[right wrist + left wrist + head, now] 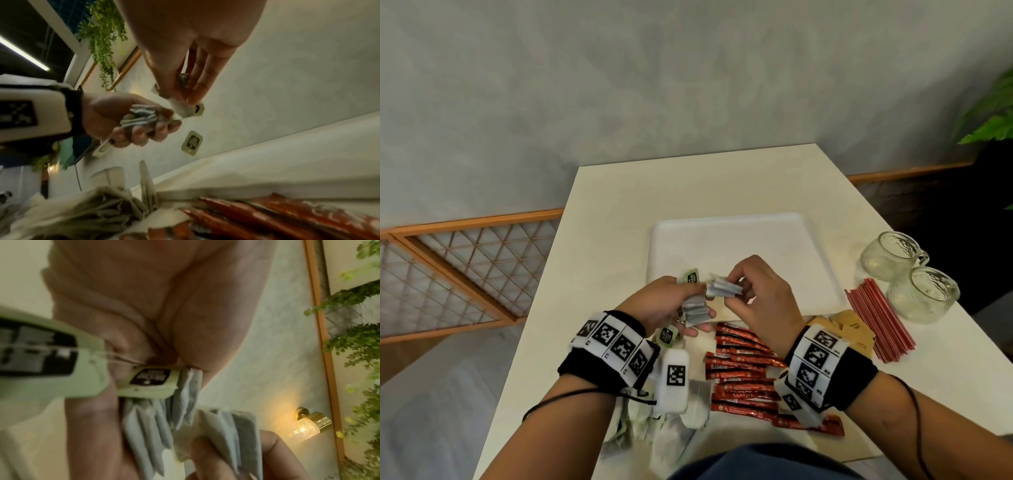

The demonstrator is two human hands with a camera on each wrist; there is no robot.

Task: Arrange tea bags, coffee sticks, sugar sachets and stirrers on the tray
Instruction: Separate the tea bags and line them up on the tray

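My left hand grips a bundle of grey tea bags above the table's near side, green tags dangling from their strings. My right hand pinches a second bunch of tea bags beside it, over the near edge of the white tray. In the left wrist view the tea bags fan out under a green tag. The right wrist view shows the left hand curled round tea bags. More tea bags lie near me. Red coffee sticks lie in rows.
Brown sugar sachets and a bunch of red stirrers lie at the right of the white table. Two glass mugs stand at its right edge. A plant hangs far right.
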